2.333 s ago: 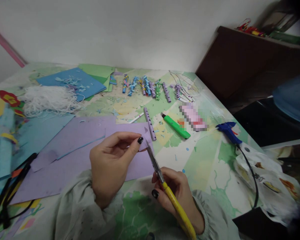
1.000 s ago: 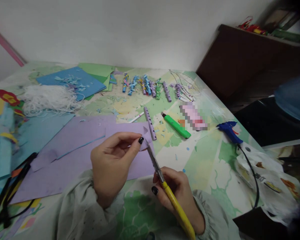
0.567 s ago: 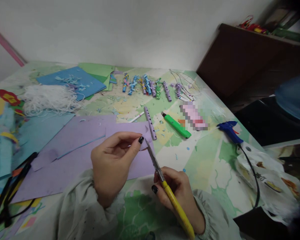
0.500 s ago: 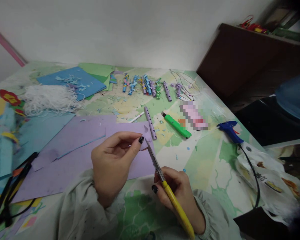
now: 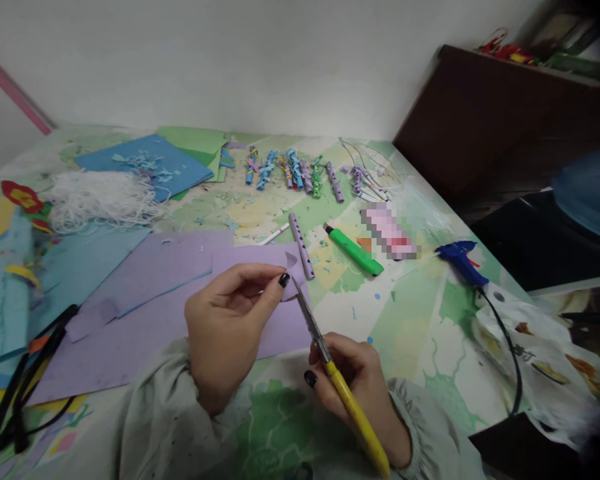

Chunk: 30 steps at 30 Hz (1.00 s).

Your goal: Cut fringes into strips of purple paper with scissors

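Note:
My left hand [image 5: 235,320] pinches a small scrap of purple paper [image 5: 292,261] between thumb and forefinger; most of it is hidden by the fingers. My right hand [image 5: 353,387] is closed around yellow-handled scissors [image 5: 353,403], with the blades pointing up and away at the scrap. The blade tips are close beside my left thumb, and whether they touch the paper I cannot tell. Under my left hand lies a sheet of purple paper [image 5: 165,333]. Just beyond the fingertips is a purple tube with dark spots [image 5: 301,245].
A green utility knife [image 5: 353,250], a blurred-out pink item [image 5: 387,230] and a blue glue gun [image 5: 460,260] lie to the right. Several decorated paper tubes [image 5: 295,170] line the back. White string [image 5: 105,200] is heaped at left near blue sheets [image 5: 153,150]. A plastic bag [image 5: 540,360] sits at right.
Both hands hold nearly the same pose. The view has shifted very slightly, and the scissors stay beside the pinched scrap.

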Each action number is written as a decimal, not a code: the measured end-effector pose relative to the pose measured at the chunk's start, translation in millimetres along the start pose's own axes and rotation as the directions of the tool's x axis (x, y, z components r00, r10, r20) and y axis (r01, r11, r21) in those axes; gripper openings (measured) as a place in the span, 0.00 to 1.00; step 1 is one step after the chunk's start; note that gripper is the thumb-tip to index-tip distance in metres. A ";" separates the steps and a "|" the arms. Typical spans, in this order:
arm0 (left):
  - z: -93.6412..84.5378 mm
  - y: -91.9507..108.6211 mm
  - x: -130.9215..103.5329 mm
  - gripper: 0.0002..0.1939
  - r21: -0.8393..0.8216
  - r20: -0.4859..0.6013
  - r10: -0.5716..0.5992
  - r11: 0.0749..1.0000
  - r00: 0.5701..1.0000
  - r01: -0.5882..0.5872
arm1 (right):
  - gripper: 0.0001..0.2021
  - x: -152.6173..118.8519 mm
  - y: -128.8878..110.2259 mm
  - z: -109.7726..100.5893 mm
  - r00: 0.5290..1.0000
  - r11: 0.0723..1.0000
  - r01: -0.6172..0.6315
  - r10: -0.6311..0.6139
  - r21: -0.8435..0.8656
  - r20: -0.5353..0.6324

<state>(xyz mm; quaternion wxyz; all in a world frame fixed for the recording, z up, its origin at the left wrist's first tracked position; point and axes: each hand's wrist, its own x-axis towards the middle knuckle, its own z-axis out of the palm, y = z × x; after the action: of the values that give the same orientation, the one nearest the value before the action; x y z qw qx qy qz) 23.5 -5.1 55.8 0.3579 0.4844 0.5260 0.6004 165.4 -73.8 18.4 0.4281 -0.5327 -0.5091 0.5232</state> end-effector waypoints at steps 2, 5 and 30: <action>-0.3 0.3 0.0 0.09 -0.010 0.008 -0.009 1.000 1.000 0.009 | 0.02 0.1 -0.8 0.4 1.000 1.000 -0.002 0.002 0.007 -0.002; -0.6 0.5 0.2 0.09 -0.010 0.013 -0.012 1.000 1.000 0.012 | 0.03 0.4 -1.2 0.5 1.000 1.000 -0.004 0.004 0.009 0.001; -0.6 -2.4 0.8 0.08 -0.018 0.014 -0.022 1.000 1.000 0.022 | 0.08 0.4 0.0 -2.8 0.998 0.995 -0.015 0.009 0.097 0.067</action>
<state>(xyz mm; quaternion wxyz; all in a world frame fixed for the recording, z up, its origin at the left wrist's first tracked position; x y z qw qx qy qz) 22.5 -4.1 53.7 0.3725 0.4794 0.5236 0.5978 168.1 -73.1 18.6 0.4333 -0.4966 -0.4937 0.5674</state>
